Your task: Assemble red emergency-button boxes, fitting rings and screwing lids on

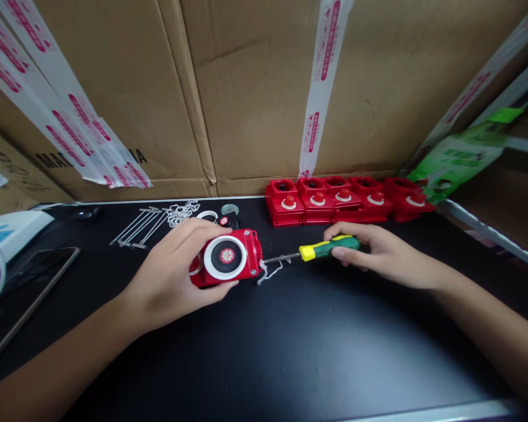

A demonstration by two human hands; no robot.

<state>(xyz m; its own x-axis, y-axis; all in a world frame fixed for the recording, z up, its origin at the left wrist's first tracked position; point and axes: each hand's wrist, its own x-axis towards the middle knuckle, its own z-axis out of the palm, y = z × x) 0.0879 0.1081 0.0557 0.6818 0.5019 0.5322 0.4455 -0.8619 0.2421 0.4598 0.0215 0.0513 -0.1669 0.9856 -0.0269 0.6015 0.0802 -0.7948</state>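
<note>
My left hand (pixel 169 275) is closed around a red box-shaped housing (pixel 251 253) with a white ring and a black round centre on its face. Between the thumb and fingers of my right hand (pixel 369 252) is a screwdriver (pixel 323 248) with a green and yellow handle. Its shaft points left, and the tip meets the right end of the housing. A thin white chain or cord (pixel 270 273) dangles from that same end onto the table. My left palm hides the housing's left part.
Several similar red housings (pixel 334 202) stand in a row at the back right. Beyond my left hand lie metal rods (pixel 136 227), a white chain heap (pixel 181 212) and small round parts (pixel 229 210). A phone (pixel 30 293) lies left; a green bottle (pixel 464 155) leans right. Cardboard (pixel 255 88) walls the back.
</note>
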